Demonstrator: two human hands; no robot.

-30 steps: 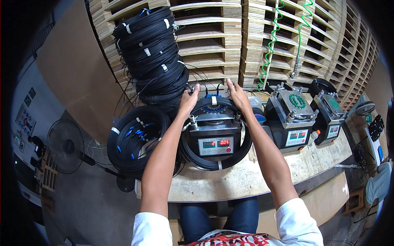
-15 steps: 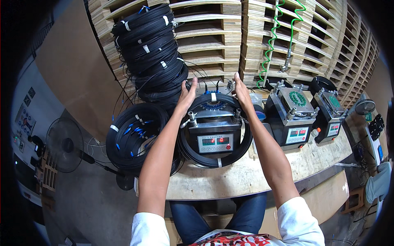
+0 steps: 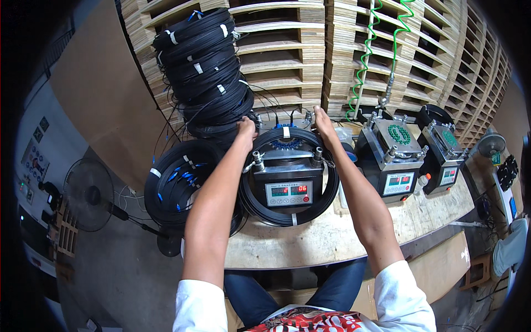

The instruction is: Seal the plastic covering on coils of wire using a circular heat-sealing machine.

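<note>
A dark benchtop machine [image 3: 283, 172] with a metal top stands before me, its lit digit panel facing my way. A coil of black cable [image 3: 296, 220], tied with white bands, rings it. Blue connectors [image 3: 286, 145] circle its top plate. At the machine's far left corner, my left hand [image 3: 247, 130] has its fingers curled in; whatever they grip is hidden. My right hand [image 3: 323, 123] is by the far right corner, fingers stretched forward beside a metal post [image 3: 308, 116]. Thin black cables with blue ends run to the back of the plate between my hands.
A tall stack of black cable coils [image 3: 202, 72] rises at the back left. Another coil with blue connectors [image 3: 185, 177] lies left of the machine. Two similar machines [image 3: 391, 157] stand to the right. Wooden pallets [image 3: 276, 50] line the back; a floor fan [image 3: 91, 191] is at left.
My left hand has drawn back slightly and its spread fingers have curled in. The right hand has come a little nearer to me. Digits on the machine's panel have changed.
</note>
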